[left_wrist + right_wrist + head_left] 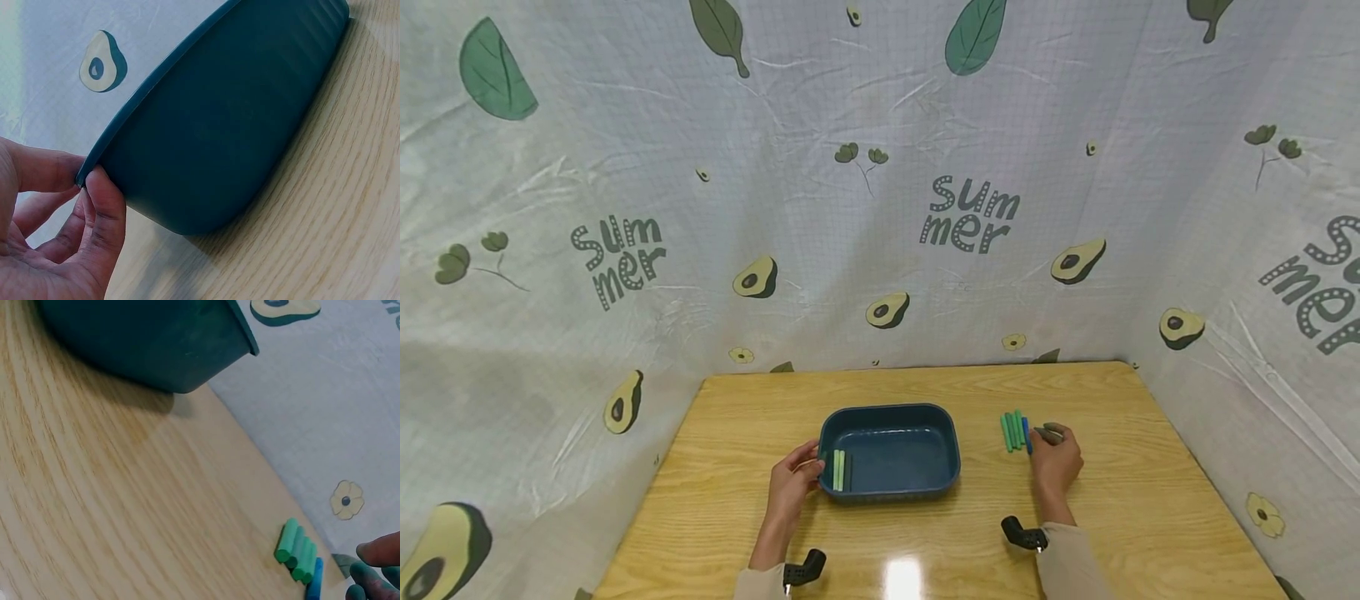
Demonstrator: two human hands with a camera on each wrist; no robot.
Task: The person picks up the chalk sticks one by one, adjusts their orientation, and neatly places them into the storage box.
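A deep dark-blue tray (891, 497) stands on the table, its long side facing me. My left hand (793, 483) holds its left end, and in the left wrist view the thumb and fingers (105, 203) pinch the rim. Two pale green chalk sticks (838, 471) lie side by side inside at the left. To the right of the tray, several green chalk sticks (1012, 432) lie in a row with a blue chalk stick (314, 579) at the end. Beside the blue one is my right hand (1057, 462), thumb and fingers parted; its fingers look greenish and dark.
The wooden table (760, 400) meets a hanging white sheet (820, 333) printed with avocados and leaves at its back and sides. A black wrist camera (805, 567) sits on the left wrist, another black camera (1022, 533) on the right.
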